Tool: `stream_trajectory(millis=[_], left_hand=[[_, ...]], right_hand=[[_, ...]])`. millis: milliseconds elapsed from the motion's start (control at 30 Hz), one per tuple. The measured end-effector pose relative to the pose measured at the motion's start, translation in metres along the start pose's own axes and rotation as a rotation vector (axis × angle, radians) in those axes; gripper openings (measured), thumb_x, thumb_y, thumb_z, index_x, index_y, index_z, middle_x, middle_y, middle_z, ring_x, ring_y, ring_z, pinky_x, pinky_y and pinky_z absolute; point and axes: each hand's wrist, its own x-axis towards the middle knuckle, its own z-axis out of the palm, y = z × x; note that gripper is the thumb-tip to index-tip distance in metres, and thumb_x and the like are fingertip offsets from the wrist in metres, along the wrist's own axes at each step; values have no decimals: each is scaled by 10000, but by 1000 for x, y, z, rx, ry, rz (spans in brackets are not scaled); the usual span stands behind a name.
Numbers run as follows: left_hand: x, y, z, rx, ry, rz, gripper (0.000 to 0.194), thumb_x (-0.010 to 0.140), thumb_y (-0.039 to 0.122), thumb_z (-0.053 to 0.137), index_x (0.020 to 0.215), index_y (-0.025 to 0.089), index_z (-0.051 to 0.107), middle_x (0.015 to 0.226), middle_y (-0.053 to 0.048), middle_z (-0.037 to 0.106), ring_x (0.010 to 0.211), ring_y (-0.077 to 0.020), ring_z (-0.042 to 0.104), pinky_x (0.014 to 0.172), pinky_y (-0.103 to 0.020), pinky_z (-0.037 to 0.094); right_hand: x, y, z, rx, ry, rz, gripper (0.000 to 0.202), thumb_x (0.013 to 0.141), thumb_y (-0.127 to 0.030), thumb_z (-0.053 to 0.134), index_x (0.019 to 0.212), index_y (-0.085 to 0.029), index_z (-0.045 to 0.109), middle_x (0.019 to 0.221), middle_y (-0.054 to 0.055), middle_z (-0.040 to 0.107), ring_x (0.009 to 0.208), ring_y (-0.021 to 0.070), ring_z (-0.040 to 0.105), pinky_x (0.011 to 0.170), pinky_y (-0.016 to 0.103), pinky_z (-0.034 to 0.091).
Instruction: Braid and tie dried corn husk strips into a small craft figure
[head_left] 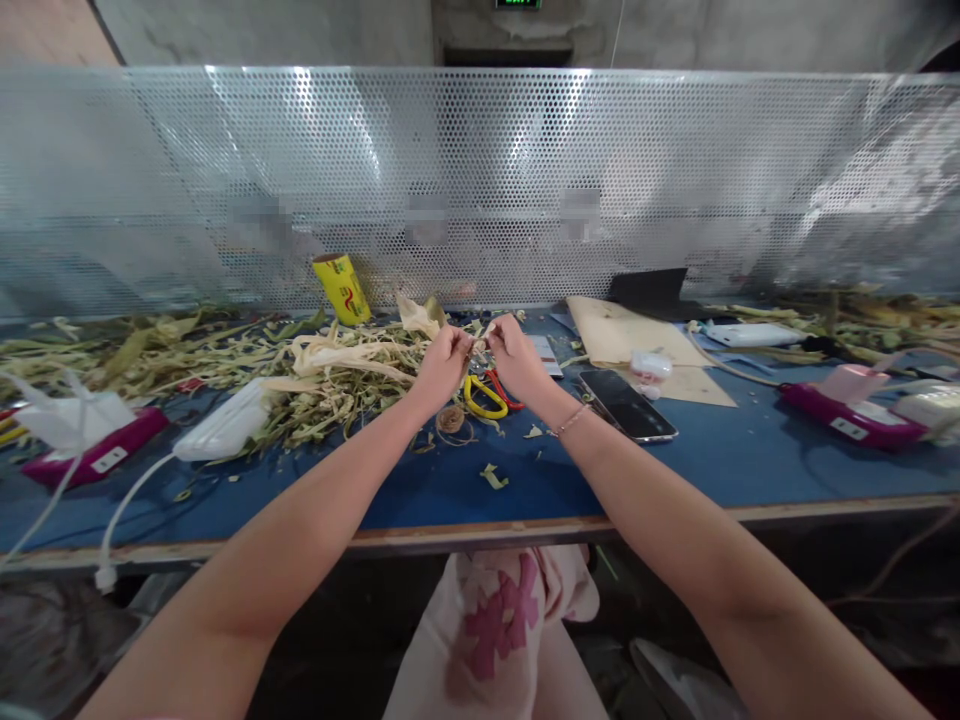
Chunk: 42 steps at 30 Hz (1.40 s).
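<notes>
In the head view, the left hand (448,354) and right hand (511,352) each keep a narrow grip, fingertips pinched on a thin pale strip (480,343) spanning the small gap between them, over the bench (420,503), near yellow and red scissor handles (487,412) and a twine coil (451,420).

Looks like a craft workshop: dried plant strips (341,385) are covering a blue worktable (420,495), scissors (486,396) and twine (451,420) are lying out, perforated metal screen (495,180) is standing behind, bare concrete wall (367,30) showing.
</notes>
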Motion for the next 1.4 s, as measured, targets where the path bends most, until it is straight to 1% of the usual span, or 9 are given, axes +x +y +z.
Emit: stream_trajectory(millis=[100, 200, 300, 433, 567, 800, 1133, 1233, 1400], left_hand=[[-1, 1, 1, 8, -13, 58, 118, 833, 225, 407, 729, 174, 428, 729, -5, 496, 701, -128, 457, 678, -267, 364], [-1, 1, 1, 76, 13, 155, 121, 827, 245, 423, 728, 177, 421, 800, -31, 495, 768, -143, 458, 724, -286, 371], [-1, 0, 0, 142, 42, 224, 145, 825, 275, 432, 713, 188, 402, 769, -26, 468, 759, -149, 440, 723, -295, 370], [-2, 1, -1, 177, 64, 279, 168, 832, 267, 410, 686, 197, 367, 740, -17, 449, 747, -148, 428, 730, -303, 371], [-3, 3, -1, 172, 64, 301, 155, 841, 246, 382, 695, 199, 357, 753, -19, 440, 759, -147, 425, 740, -306, 373], [-3, -1, 0, 126, 74, 285, 162, 843, 281, 388, 706, 200, 357, 757, -20, 424, 765, -150, 424, 748, -301, 369], [-2, 5, -3, 26, 50, 166, 148, 811, 221, 442, 675, 189, 392, 689, 1, 408, 713, -136, 413, 690, -273, 354], [0, 3, -4, -42, 51, 138, 156, 805, 246, 459, 671, 189, 401, 665, 12, 394, 673, -127, 398, 666, -260, 341], [3, -5, 2, -202, 122, 48, 175, 811, 304, 446, 681, 190, 420, 625, 26, 373, 616, -115, 373, 625, -248, 323]], right_hand=[[-2, 2, 1, -27, -4, -40, 49, 806, -170, 315, 807, -202, 353, 685, -8, 431, 603, 122, 395, 620, 270, 324], [-3, 2, 2, -56, 6, -69, 62, 816, -162, 291, 809, -203, 337, 669, -16, 400, 588, 122, 372, 613, 272, 314], [-3, 0, 1, -53, 17, -78, 67, 805, -148, 291, 791, -208, 318, 661, -21, 386, 579, 119, 359, 603, 266, 305], [-1, -6, 0, -25, 26, -25, 62, 793, -167, 320, 755, -214, 310, 654, -25, 396, 583, 116, 374, 595, 258, 294], [-1, -9, 0, 26, 33, 56, 47, 780, -198, 361, 734, -205, 359, 613, -41, 401, 566, 107, 376, 586, 247, 290], [0, -16, 2, 183, 25, 211, 79, 747, -229, 408, 729, -176, 463, 535, -59, 380, 491, 84, 329, 506, 231, 255], [0, -13, 8, 411, 74, 304, 111, 711, -277, 476, 697, -175, 516, 508, -65, 355, 474, 66, 294, 458, 209, 233], [0, -13, 7, 472, 61, 316, 119, 705, -290, 493, 693, -174, 515, 493, -71, 330, 458, 61, 273, 442, 208, 221], [0, -15, 7, 495, 66, 276, 115, 707, -298, 512, 697, -186, 492, 503, -72, 312, 454, 60, 267, 436, 206, 217]])
